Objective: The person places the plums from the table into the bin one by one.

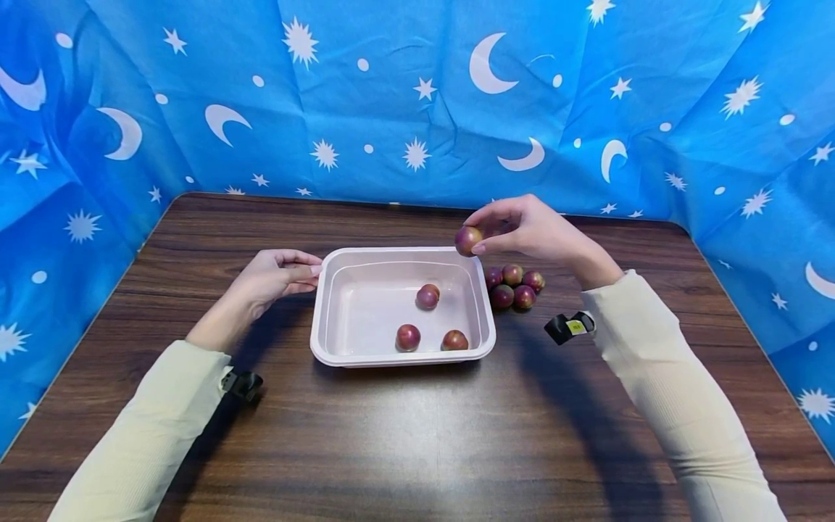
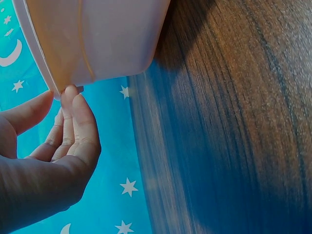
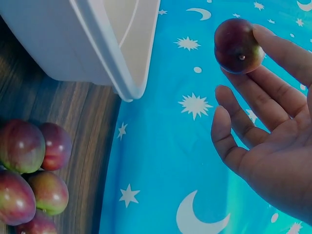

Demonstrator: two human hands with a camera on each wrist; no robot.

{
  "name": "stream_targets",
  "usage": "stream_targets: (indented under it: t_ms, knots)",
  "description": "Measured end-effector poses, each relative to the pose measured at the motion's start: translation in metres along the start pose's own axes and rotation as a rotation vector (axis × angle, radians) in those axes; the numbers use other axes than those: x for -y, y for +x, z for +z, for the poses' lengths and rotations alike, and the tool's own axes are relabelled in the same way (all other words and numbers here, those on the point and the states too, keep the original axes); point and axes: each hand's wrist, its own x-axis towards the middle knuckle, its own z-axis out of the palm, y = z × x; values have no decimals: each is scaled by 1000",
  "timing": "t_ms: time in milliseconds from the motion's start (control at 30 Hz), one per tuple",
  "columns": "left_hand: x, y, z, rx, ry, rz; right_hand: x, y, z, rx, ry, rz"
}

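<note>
My right hand (image 1: 531, 230) pinches a plum (image 1: 467, 241) between thumb and fingers, held up near the back right corner of a white plastic tub (image 1: 320, 319). In the right wrist view the dark red plum (image 3: 238, 46) shows a small stem spot, and the other fingers (image 3: 239, 117) curve loosely below it. My left hand (image 1: 270, 281) grips the tub's left rim; thumb and fingertips meet at that edge in the left wrist view. Inside the tub lie several plums (image 1: 408, 338), toward its right half.
A cluster of plums (image 1: 524, 297) rests on the brown wooden table (image 1: 391, 449), just right of the tub. Behind the table hangs a blue cloth (image 1: 391, 87) with white moons and stars. Each sleeve carries a small black wrist camera (image 1: 243, 386).
</note>
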Motion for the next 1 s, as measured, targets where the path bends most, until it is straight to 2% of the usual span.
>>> stream_targets:
  t_ms: [367, 667, 1000]
  knots:
    - [-1, -1, 0, -2, 3, -1, 7, 8, 16, 43, -43, -39]
    - [0, 0, 1, 2, -23, 12, 9, 10, 27, 90, -20, -18]
    - [1, 0, 1, 7, -38, 18, 8, 12, 35, 132, -25, -65]
